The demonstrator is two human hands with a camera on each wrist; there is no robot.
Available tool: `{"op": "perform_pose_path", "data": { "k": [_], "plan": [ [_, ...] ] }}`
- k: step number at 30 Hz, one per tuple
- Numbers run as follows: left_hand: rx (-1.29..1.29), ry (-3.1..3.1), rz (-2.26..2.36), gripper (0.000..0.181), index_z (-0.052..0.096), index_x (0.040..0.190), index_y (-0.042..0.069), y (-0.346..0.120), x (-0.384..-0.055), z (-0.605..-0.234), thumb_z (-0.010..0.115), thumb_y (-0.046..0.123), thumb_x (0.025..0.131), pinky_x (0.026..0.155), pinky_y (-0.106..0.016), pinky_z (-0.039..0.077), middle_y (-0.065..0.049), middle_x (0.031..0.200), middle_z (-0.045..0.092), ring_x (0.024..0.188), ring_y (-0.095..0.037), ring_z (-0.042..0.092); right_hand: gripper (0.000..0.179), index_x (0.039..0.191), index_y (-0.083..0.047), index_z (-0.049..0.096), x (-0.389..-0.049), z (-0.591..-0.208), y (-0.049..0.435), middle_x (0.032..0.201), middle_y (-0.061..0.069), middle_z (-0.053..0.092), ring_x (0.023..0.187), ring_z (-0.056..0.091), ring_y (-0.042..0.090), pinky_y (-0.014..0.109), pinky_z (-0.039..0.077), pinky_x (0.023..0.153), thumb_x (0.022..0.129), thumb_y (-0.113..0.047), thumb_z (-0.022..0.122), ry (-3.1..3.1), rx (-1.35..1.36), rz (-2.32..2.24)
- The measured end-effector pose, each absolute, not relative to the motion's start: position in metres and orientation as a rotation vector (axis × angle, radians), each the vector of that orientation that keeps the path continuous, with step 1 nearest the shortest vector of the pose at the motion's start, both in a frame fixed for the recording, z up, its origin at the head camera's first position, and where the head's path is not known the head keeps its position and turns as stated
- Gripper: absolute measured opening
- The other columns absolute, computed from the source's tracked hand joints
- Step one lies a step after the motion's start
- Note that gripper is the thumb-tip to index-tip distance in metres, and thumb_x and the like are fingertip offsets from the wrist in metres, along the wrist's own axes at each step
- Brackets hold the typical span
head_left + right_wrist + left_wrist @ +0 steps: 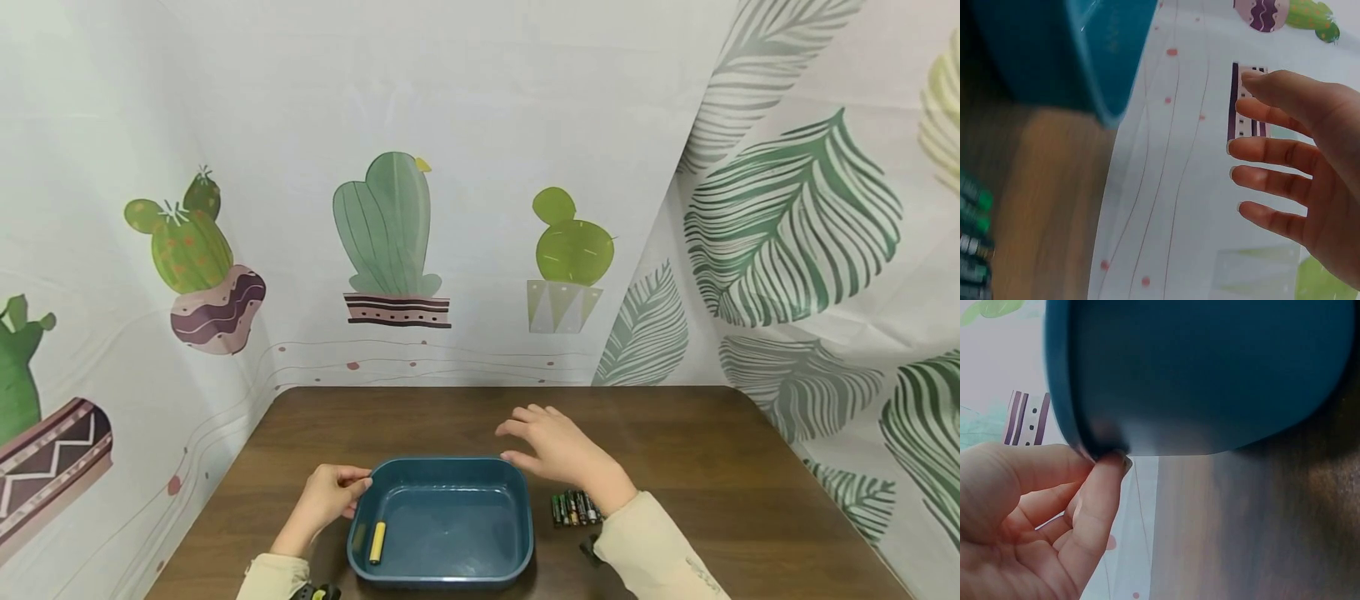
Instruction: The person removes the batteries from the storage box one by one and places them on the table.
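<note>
A dark blue rectangular tub (pixel 446 533) sits at the front of the table, with one yellow battery (pixel 377 542) lying inside along its left wall. My left hand (pixel 327 497) pinches the tub's rim at the far left corner between thumb and fingers; the left wrist view shows the grip on the rim (pixel 1088 440). Past the tub's far right corner, my right hand (pixel 551 444) hovers with fingers spread and nothing in it. Its fingers (pixel 1272 150) stand apart from the tub (pixel 1110 69) in the right wrist view.
Several dark batteries with green ends (pixel 573 507) lie in a row right of the tub, partly under my right forearm. The brown wooden table (pixel 675 433) reaches back to a white cloth backdrop (pixel 480 167) printed with cacti and leaves.
</note>
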State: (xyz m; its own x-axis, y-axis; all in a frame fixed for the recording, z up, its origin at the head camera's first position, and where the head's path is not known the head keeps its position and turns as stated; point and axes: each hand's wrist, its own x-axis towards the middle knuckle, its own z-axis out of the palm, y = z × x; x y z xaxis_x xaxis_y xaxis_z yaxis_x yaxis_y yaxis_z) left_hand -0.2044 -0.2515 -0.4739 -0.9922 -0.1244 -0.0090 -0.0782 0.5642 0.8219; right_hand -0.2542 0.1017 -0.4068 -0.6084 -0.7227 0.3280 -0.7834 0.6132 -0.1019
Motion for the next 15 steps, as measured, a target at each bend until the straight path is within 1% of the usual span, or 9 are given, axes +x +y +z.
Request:
{"op": "perform_pose_path", "data": {
  "k": [12,15],
  "plan": [
    [0.173,-2.738,-1.451,0.015,0.072,0.098,-0.006,-0.253,-0.205,-0.475,0.066,-0.003,0.085,0.047,-0.032,0.056,-0.006,0.066,0.062,0.053,-0.018,0.060,0.031,0.117,-0.021,0.067,-0.254,-0.402,0.049,0.105,-0.008,0.061,0.100,0.056,0.014,0.035,0.048,0.086,0.090,-0.036,0.067,-2.622,1.339,0.368],
    [0.174,-2.737,-1.453,0.015,0.072,0.098,-0.006,-0.253,-0.205,-0.475,0.066,-0.003,0.085,0.047,-0.032,0.056,-0.006,0.065,0.062,0.053,-0.018,0.059,0.033,0.119,-0.022,0.066,-0.253,-0.402,0.036,0.104,-0.009,0.061,0.096,0.055,0.010,0.033,0.048,0.086,0.090,-0.038,0.066,-2.644,1.356,0.355]
  ]
}}
